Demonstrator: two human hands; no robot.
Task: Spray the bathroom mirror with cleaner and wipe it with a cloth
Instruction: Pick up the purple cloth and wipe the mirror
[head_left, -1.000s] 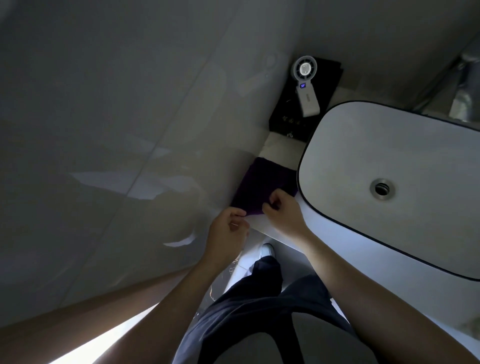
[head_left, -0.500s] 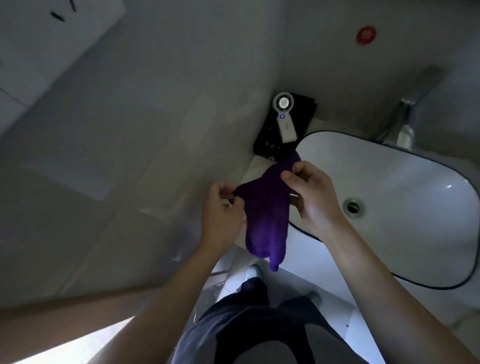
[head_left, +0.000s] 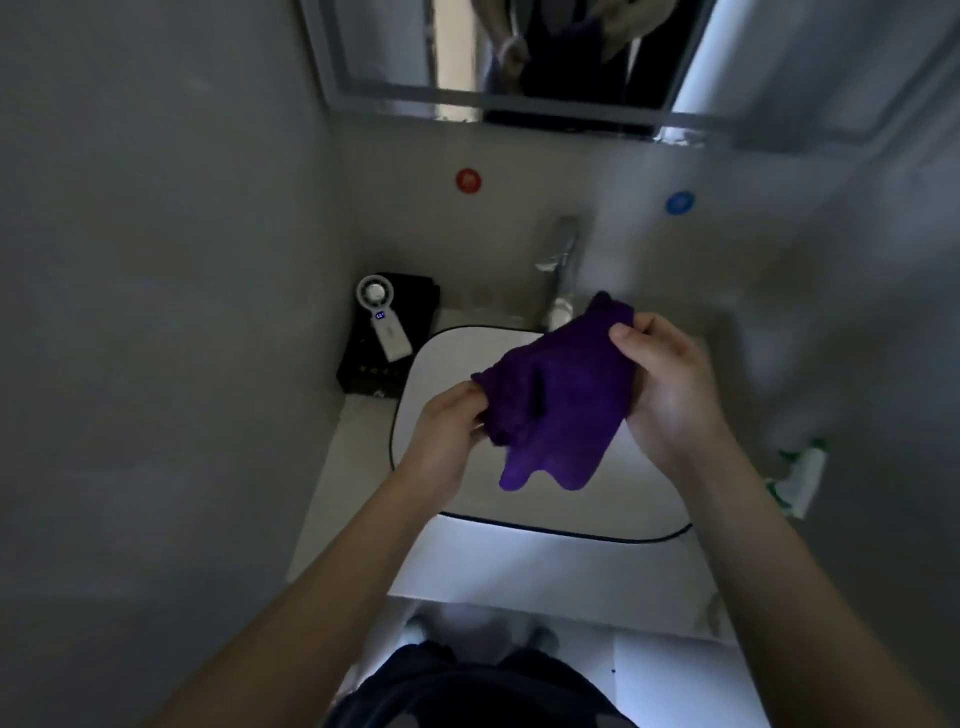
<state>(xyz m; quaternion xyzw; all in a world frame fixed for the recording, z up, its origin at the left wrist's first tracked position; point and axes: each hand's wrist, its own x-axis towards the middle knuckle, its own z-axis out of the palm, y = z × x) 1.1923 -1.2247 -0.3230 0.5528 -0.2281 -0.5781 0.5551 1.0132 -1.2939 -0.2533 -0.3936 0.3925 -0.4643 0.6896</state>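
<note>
On the left, a small fan (head_left: 383, 326) is lying on a black box (head_left: 366, 370) beside the sink (head_left: 451, 354). The left hand (head_left: 447, 434) is pinching the near-left edge of the purple cloth (head_left: 563, 400), which is hanging over the sink. The right hand (head_left: 672, 387) is gripping the cloth's far-right corner with curled fingers. On the right, a blurred white and green bottle (head_left: 800, 477) is sitting near the wall. The mirror (head_left: 519, 57) is hanging on the far wall.

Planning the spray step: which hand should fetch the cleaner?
Right, probably: the spray bottle sits right of the sink, nearer the right hand; the left hand can hold the cloth.
</note>
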